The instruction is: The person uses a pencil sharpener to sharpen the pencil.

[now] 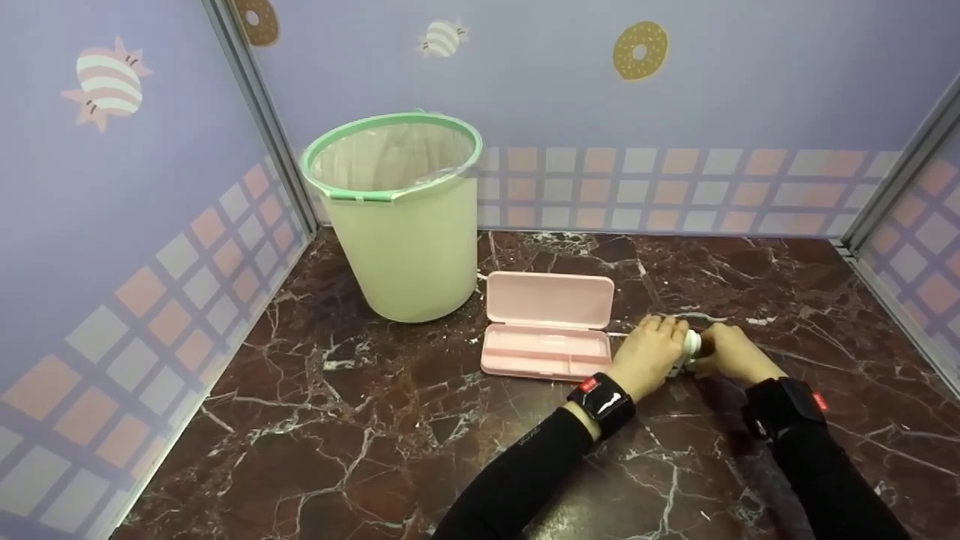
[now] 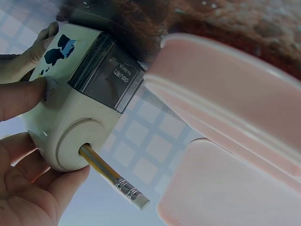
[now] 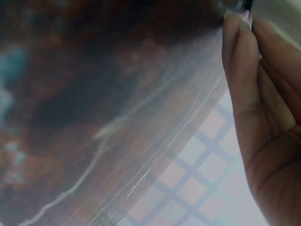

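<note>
A white desktop pencil sharpener [image 2: 66,94] with a dark, see-through shavings drawer [image 2: 113,77] is gripped by my left hand [image 1: 651,352], the thumb on one side and the fingers round the other. Its front hole holds a yellow pencil [image 2: 106,170], eraser end outward. In the head view, most of the sharpener [image 1: 692,343] is hidden behind the hands. At the sharpener's far end, my right hand [image 1: 735,354] pinches its crank handle [image 3: 244,14], mostly covered by the fingertips. Left of the left hand, a pink pencil case [image 1: 525,362] lies with its lid raised.
A pale green bin [image 1: 409,247] with a green rim and a clear liner stands behind the pencil case, to the left. Dark red marbled tabletop [image 1: 337,435] lies under everything. Patterned panels [image 1: 712,97] enclose the back and sides.
</note>
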The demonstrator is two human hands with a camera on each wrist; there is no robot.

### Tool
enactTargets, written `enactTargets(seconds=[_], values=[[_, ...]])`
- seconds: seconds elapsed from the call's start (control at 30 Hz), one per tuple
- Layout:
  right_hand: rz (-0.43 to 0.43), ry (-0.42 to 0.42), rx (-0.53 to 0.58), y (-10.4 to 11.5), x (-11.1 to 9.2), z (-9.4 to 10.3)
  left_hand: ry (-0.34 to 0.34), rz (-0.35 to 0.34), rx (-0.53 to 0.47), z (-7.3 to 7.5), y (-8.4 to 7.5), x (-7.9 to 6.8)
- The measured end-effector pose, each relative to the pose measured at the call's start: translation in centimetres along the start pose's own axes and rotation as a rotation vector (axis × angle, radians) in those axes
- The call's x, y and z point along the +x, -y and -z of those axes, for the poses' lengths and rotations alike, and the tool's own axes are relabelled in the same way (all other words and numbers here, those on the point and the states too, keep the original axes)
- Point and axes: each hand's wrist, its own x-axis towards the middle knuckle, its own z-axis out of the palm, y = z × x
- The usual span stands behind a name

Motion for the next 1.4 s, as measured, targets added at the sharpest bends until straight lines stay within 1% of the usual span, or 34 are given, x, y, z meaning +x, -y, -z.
enactTargets(seconds=[0.1,0.17,0.23,0.37,0.43,0.63,0.73,0.83,1.03,1.23,1.4], values=[[-0.003,0.042,0.034,0.2,-0.5,0.2,-0.003,0.007,0.006,0.0,0.0,0.0],[0.002,0.053,0.039,0.3,-0.8,0.2,-0.003,0.014,-0.001,0.0,0.1,0.0],[0.017,0.048,0.031,0.4,-1.0,0.2,-0.004,0.019,-0.009,0.1,0.1,0.0],[0.033,0.009,-0.012,0.5,-1.3,0.0,-0.001,0.017,-0.013,0.1,0.0,0.0],[0.029,0.001,-0.022,0.7,-1.5,0.0,0.002,0.014,-0.010,0.2,-0.1,0.0],[0.032,0.016,-0.012,1.4,-2.4,0.5,0.001,0.020,-0.012,0.2,-0.1,0.1],[0.065,-0.005,-0.030,1.7,-2.8,0.8,0.001,0.029,-0.019,0.2,-0.1,0.1],[0.080,-0.033,-0.051,2.1,-3.2,1.0,0.004,0.029,-0.021,0.1,-0.1,0.0],[0.060,-0.067,-0.054,3.2,-4.1,1.8,0.016,0.024,-0.023,0.1,-0.2,0.0],[0.082,-0.129,-0.092,4.0,-4.2,2.8,0.016,0.012,-0.020,0.0,-0.1,0.1],[0.108,-0.157,-0.105,4.2,-4.1,3.0,0.043,0.006,-0.039,0.0,-0.1,0.1]])
